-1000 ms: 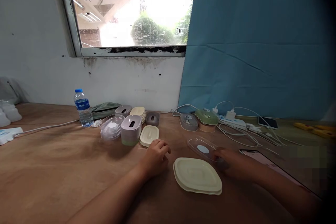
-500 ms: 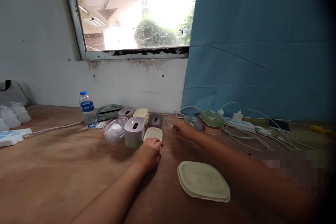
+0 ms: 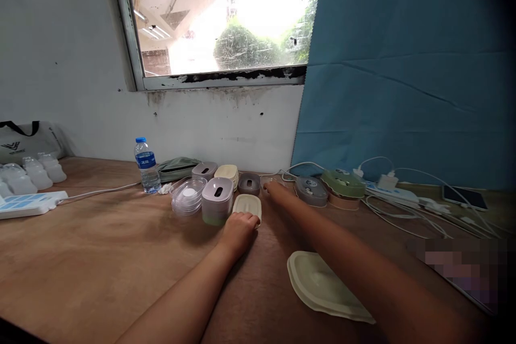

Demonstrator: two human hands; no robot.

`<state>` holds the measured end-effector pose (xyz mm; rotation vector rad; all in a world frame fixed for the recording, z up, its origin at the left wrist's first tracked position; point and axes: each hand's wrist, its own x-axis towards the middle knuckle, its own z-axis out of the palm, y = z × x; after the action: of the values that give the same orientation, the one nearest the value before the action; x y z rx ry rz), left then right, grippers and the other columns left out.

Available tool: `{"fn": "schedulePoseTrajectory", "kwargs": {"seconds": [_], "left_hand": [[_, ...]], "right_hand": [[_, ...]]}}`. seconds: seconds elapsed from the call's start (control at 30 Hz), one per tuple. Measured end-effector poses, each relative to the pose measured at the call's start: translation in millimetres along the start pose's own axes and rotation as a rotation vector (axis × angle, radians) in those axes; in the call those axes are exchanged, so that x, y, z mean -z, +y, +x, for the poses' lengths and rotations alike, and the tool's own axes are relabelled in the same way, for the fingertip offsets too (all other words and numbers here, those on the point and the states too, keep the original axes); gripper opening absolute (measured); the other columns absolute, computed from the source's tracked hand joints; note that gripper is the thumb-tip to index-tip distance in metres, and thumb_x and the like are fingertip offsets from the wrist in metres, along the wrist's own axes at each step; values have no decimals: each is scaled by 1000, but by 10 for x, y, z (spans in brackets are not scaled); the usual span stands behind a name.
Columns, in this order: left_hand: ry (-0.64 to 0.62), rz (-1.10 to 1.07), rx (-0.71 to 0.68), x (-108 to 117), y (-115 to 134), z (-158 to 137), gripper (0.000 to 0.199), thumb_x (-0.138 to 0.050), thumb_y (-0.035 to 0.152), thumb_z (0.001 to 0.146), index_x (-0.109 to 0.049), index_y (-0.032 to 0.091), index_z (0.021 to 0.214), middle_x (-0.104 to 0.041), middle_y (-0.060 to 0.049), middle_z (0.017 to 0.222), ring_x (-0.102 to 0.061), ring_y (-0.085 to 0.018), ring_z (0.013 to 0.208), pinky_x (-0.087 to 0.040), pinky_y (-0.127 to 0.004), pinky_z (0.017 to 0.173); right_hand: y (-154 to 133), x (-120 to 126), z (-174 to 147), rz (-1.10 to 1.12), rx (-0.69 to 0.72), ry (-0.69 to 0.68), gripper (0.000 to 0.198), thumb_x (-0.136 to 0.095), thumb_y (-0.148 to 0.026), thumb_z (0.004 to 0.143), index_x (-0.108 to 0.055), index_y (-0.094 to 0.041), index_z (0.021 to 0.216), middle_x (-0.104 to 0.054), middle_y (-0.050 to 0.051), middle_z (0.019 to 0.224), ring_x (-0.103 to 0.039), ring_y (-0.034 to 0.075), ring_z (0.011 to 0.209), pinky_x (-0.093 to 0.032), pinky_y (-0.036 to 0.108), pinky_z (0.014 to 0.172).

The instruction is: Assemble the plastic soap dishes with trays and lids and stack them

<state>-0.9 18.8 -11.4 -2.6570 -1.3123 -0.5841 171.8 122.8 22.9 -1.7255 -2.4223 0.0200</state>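
Head view: I count one cream lid (image 3: 247, 204) under the left hand (image 3: 241, 230), one clear lid (image 3: 279, 180) at the right hand (image 3: 274, 191); whether either grips, I can't tell.

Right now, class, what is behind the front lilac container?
Behind the front lilac container show the tops of a second lilac container and a cream stack; it hides part of their lower sides.

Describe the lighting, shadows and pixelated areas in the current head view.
Head view: the window glares white toward its upper right; head view: soft shadow darkens the table near the front purple tub; head view: the clear lid by the right hand is faint; head view: blocky pixels cover an area at lower right.
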Motion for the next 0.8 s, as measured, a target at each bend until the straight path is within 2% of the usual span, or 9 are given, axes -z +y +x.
{"fn": "schedulePoseTrajectory", "kwargs": {"seconds": [0.1,0.17,0.3,0.4,0.5,0.67,0.73,0.8], "left_hand": [[9,0,-3,-18,-6,13,14,-46,17,82,-58,19,89,-64,-4,88,-57,-19,81,-41,-30,72],[14,-4,-7,-30,-14,22,14,-47,17,82,-58,19,89,-63,-4,88,-56,-19,82,-40,-30,72],[30,-5,-21,-59,-29,43,16,-46,17,82,-59,19,92,-63,-4,90,-56,-19,82,-40,-31,74],[45,-11,-22,-61,-23,49,18,-43,17,83,-59,19,92,-62,-5,90,-55,-19,83,-40,-32,75],[100,-49,-34,-25,18,31,18,-43,16,82,-59,18,90,-61,-6,93,-54,-19,86,-39,-33,79],[171,-175,-69,88,176,-35,16,-44,16,80,-59,17,87,-60,-6,93,-52,-19,89,-39,-34,82],[166,-247,-140,145,257,-67,16,-44,19,80,-58,18,88,-60,-6,93,-53,-18,89,-39,-35,84],[103,-317,-335,203,334,-100,18,-45,23,80,-57,19,93,-60,-5,98,-53,-17,93,-38,-34,89]], "right_hand": [[-28,43,-89,-56,27,51,25,-48,-29,86,-51,-16,107,-53,6,109,-54,19,94,-46,39,79],[-56,105,-186,-86,61,85,27,-49,-26,85,-51,-14,109,-53,10,111,-52,21,98,-42,40,84],[-98,289,-530,-101,149,87,28,-52,-21,78,-58,-16,105,-56,12,108,-53,25,98,-39,34,84],[-79,421,-907,-84,177,34,25,-53,-33,76,-63,-21,96,-60,8,103,-57,23,90,-42,29,75],[17,510,-1321,27,170,-77,31,-48,-44,77,-63,-24,96,-64,5,93,-59,20,81,-43,27,67],[278,488,-1887,287,101,-216,27,-56,-38,72,-64,-24,94,-65,4,90,-58,20,78,-43,28,66],[349,412,-2014,385,96,-217,23,-53,-36,74,-65,-24,90,-64,4,87,-57,19,75,-43,28,65],[387,316,-2072,448,99,-127,24,-47,-36,79,-65,-22,87,-63,5,85,-57,19,76,-43,29,67]]}}
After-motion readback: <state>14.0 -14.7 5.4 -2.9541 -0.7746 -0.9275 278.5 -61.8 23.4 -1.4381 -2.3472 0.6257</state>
